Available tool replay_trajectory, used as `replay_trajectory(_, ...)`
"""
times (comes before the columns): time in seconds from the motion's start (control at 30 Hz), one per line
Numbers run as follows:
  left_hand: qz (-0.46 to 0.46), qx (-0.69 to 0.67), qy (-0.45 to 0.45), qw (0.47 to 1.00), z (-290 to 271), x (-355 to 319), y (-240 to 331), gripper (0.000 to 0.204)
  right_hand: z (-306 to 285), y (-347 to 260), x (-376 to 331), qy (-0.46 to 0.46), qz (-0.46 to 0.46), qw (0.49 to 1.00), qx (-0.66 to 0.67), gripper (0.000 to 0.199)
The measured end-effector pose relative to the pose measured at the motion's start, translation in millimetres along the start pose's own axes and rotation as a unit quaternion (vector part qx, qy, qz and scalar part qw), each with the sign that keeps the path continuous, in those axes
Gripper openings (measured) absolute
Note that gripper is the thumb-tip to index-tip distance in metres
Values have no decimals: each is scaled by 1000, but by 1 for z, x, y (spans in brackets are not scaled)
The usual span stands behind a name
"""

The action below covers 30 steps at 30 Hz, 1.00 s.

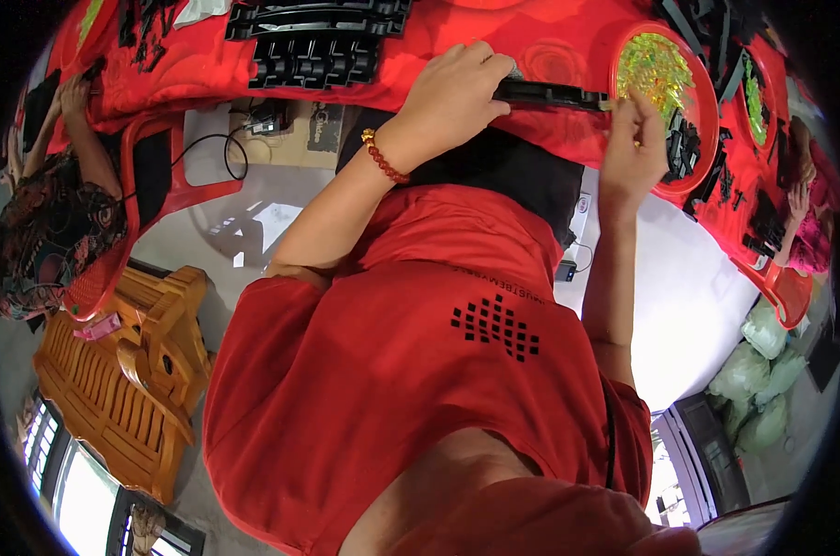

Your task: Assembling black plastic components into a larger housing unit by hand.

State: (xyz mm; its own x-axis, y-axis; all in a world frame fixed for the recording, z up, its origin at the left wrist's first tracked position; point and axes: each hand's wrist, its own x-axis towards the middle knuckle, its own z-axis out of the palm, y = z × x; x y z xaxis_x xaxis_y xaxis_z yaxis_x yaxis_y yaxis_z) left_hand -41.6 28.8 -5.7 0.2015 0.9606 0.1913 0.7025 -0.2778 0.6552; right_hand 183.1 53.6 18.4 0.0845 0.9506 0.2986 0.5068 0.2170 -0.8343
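Observation:
My left hand (455,100) is closed on the left end of a long, narrow black plastic strip (559,94), held level at the table's near edge. At the strip's right end, the fingers of my right hand (635,139) are pinched together. A small yellowish spot shows there, but what these fingers hold is too small to name. Just beyond my right hand stands a round red tray (714,130). Many tiny yellow-green pieces (656,72) fill its far part, and small black plastic parts (682,148) lie in its near part.
Rows of black plastic strips (313,63) lie on the red tablecloth (392,97) to the left. More black parts (703,28) are at the far right. Other people sit at both sides, one beside a red chair (151,176). A wooden bench (123,389) stands behind at left.

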Motion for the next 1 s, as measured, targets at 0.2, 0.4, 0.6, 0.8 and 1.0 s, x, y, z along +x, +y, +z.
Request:
replay_trajectory(0.2,19,5,9,1000,0,0,1,34,-39,28,33,18,55,967,-247,33)
replay_trajectory(0.4,15,-5,17,1000,0,-5,3,33,-42,43,47,-48,46,923,-378,30)
replay_trajectory(0.6,-7,-15,6,1000,-7,-10,16,33,-38,28,33,38,-130,943,-303,31)
replay_trajectory(0.8,6,-46,15,999,-7,-15,35,32,-16,1,6,-37,-33,990,-131,26)
replay_trajectory(1.0,-149,-534,-177,813,7,-28,21,30,-16,-1,4,-9,-41,995,-90,23)
